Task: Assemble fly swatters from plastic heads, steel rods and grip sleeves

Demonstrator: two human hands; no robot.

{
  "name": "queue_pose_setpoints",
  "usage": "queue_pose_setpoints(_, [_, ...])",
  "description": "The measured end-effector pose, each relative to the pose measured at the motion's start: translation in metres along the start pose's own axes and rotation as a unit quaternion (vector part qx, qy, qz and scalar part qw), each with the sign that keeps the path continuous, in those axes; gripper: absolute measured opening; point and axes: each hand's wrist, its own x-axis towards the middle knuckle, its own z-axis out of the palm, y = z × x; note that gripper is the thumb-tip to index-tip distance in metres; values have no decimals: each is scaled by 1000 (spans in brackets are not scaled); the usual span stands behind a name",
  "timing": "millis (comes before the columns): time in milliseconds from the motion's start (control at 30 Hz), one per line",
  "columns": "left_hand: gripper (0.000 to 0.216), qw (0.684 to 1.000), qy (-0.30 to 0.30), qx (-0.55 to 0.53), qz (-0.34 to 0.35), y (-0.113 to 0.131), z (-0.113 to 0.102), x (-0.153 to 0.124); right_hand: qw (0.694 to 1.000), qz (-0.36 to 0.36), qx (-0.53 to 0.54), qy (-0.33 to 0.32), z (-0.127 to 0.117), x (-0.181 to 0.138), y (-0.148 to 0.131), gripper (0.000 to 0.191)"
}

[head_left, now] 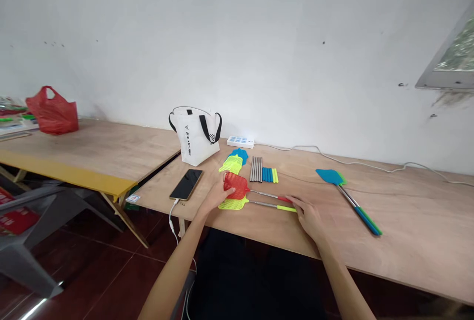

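A red fly swatter (pixel 235 185) lies over a yellow-green fly swatter (pixel 237 204), both with thin metal rods and handles toward the right. My left hand (pixel 215 194) is closed on the left edge of the red head, thumb on top. At the other end, my right hand (pixel 309 217) has its fingers closed at the tip of the red handle, close to the yellow handle's end. Behind them lie loose yellow swatter heads (pixel 231 163), blue swatter heads (pixel 240 154), a row of metal tubes (pixel 256 169), blue handle sleeves (pixel 267 175) and yellow sleeves (pixel 274 175).
To the right, a blue fly swatter (pixel 331 177) lies against a green one. A phone (pixel 187 184) on a cable, a white tote bag (pixel 198 137) and a white power strip (pixel 240 141) occupy the left and back. A red plastic bag (pixel 54 112) stands on the neighbouring table.
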Motion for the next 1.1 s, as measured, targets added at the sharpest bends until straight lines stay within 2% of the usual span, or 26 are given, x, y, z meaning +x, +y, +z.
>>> queue_pose_setpoints(167, [66, 986, 80, 125, 73, -11, 4, 6, 1000, 1, 0, -4, 2, 0, 6, 46])
queue_pose_setpoints(300, [62, 976, 70, 198, 53, -21, 4, 7, 1000, 20, -7, -6, 4, 1, 6, 47])
queue_pose_setpoints(467, [50, 949, 50, 309, 37, -24, 2, 8, 998, 57, -2, -16, -1, 2, 3, 45])
queue_pose_setpoints(533, [51, 945, 47, 321, 41, -25, 2, 7, 996, 70, -6, -47, -7, 2, 3, 47])
queue_pose_setpoints(633, [51, 944, 33, 324, 51, -27, 2, 7, 989, 69, -45, -120, -18, 0, 5, 63])
queue_pose_setpoints(733, [51, 941, 19, 330, 66, -28, 4, 6, 977, 94, -107, -160, -25, -3, 2, 73])
queue_pose_setpoints(900, [45, 928, 19, 363, 82, -28, 8, 5, 957, 119, -204, -167, -21, -8, -10, 73])
queue_pose_setpoints(1000, [41, 924, 26, 372, 90, -29, 9, 4, 951, 119, -235, -160, -11, -10, -11, 72])
queue_pose_setpoints(1100, [39, 925, 31, 367, 95, -32, 8, 6, 945, 150, -254, -138, 1, -10, -8, 72])
